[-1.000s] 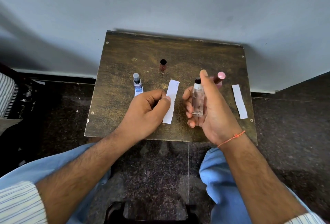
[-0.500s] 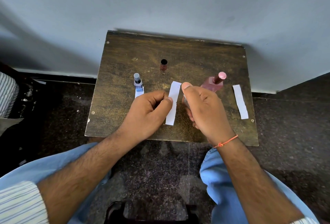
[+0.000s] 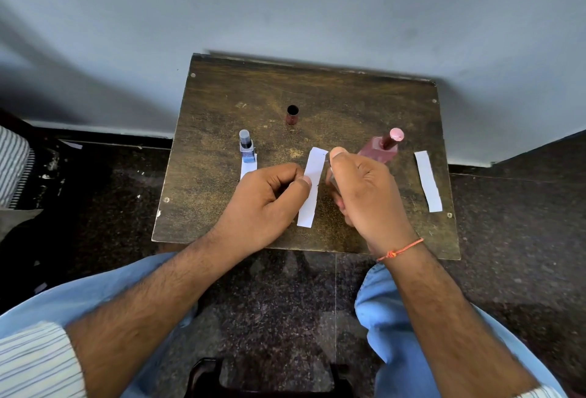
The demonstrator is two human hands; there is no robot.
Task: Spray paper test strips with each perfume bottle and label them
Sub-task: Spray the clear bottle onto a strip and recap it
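My left hand (image 3: 269, 199) pinches the left edge of a white paper strip (image 3: 312, 188) held over the middle of the small brown table (image 3: 206, 201). Just right of the strip, my right hand (image 3: 364, 198) grips a small clear bottle, almost wholly hidden by the fingers, with the index finger curled over its top beside the strip's upper end. A pink bottle (image 3: 382, 149) stands behind my right hand. At the left a blue bottle (image 3: 247, 150) stands on the far end of another strip (image 3: 246, 168). A third strip (image 3: 428, 180) lies at the right.
A small dark cap (image 3: 292, 115) stands open end up at the back middle of the table. The table sits against a pale wall (image 3: 285, 11). Dark speckled floor (image 3: 507, 223) surrounds it, and my knees in blue trousers are below the front edge.
My right hand turned the clear bottle from upright and visible to hidden under the fingers, and moved it left up to the strip. My left hand kept its pinch on the strip.
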